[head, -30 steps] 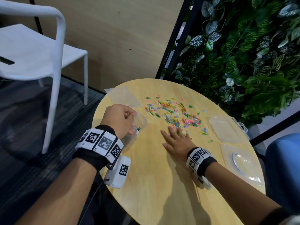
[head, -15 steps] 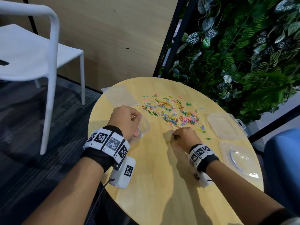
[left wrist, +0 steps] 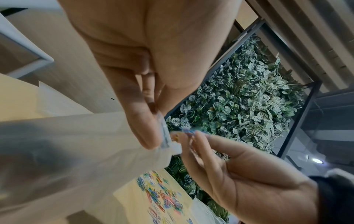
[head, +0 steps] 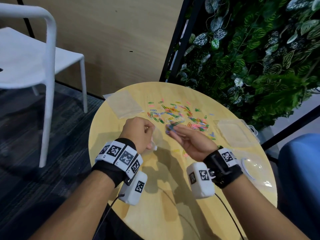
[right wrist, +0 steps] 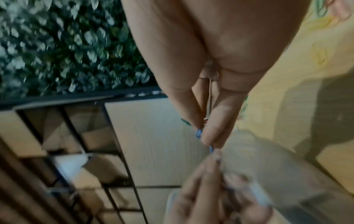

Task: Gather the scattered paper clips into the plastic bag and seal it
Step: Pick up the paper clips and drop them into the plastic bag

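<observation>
Colourful paper clips (head: 180, 115) lie scattered across the far half of the round wooden table (head: 173, 196). My left hand (head: 138, 132) pinches the rim of a clear plastic bag (left wrist: 76, 151), which hangs above the table; in the head view the bag (head: 158, 135) shows just right of the fist. My right hand (head: 174, 130), palm up above the table, pinches a small bunch of clips (head: 170, 128) at its fingertips, right at the bag's mouth. The same clips (left wrist: 188, 131) show between fingertips in the left wrist view and as blue clips (right wrist: 200, 134) in the right wrist view.
A spare clear bag (head: 123, 105) lies at the table's far left. A clear plastic box (head: 237, 132) and a clear lid (head: 252, 168) sit at the right edge. A few clips (head: 183, 153) lie under my right hand. A white chair (head: 34, 58) stands left, a plant wall (head: 259, 58) behind.
My right hand closed over clips on the table, then lifted, turned palm up and moved left to the bag's mouth. The left hand kept holding the bag.
</observation>
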